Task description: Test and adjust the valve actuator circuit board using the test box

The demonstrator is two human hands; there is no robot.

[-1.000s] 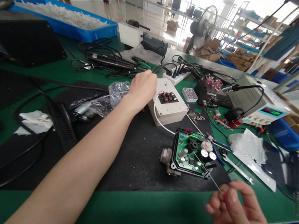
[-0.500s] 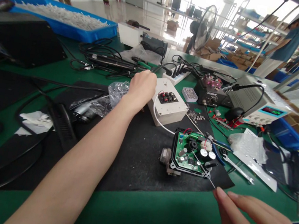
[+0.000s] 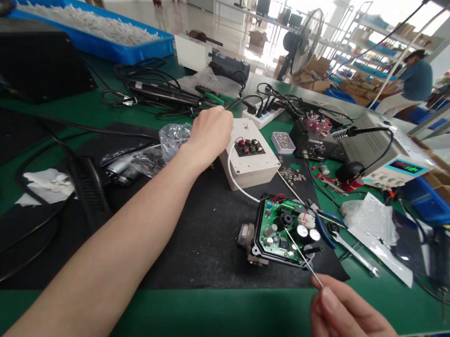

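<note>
My right hand (image 3: 357, 331) pinches a thin metal rod (image 3: 304, 258) at its near end. The rod's far tip meets the black round part on the green circuit board (image 3: 277, 239), which sits in an open black-rimmed housing with a metal fitting (image 3: 246, 234) on its left. My left hand (image 3: 213, 131) is curled, knuckles up, against the left side of a white box (image 3: 253, 170); its fingertips and anything in them are hidden. Red and black terminals (image 3: 249, 147) top the box, and a white cable (image 3: 234, 179) runs from there to the housing.
Pliers (image 3: 324, 221) and a wrench (image 3: 355, 254) lie right of the housing. Loose nuts (image 3: 291, 174) and a small tray of metal bits (image 3: 283, 141) are behind it. A soldering iron (image 3: 342, 132) stands by a power supply (image 3: 388, 154). Cables and plastic bags (image 3: 140, 156) crowd the left.
My right hand has turned and shifted slightly left, still holding the rod at the board. My left hand stays at the box. In the background, a person has bent forward.
</note>
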